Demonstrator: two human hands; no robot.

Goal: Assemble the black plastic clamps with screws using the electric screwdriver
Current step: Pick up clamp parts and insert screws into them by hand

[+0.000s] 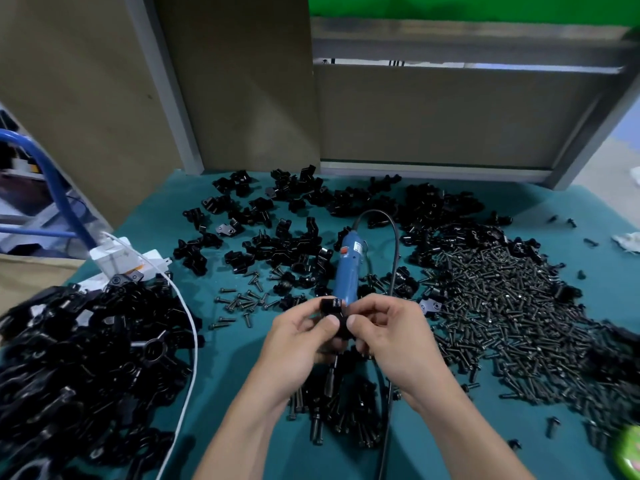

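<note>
- My left hand [301, 336] and right hand [388, 332] pinch one clamp [333, 306]; the screwdriver [349, 268] lies unused.
- I judge the near-left heap [86, 358] done; plenty of far clamps [284, 237] and screws [502, 306] are left.

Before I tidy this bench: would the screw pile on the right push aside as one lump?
Probably not: the screws lie loose, so they'd likely spread. Round shanks suggest strays may roll on the mat. Apparently metal, so likely heavy together.

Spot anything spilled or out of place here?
Nothing looks damaged. Screws lie loose in a wide heap on the teal mat; the electric screwdriver lies among scattered parts, while left hand and right hand hold a clamp.
</note>
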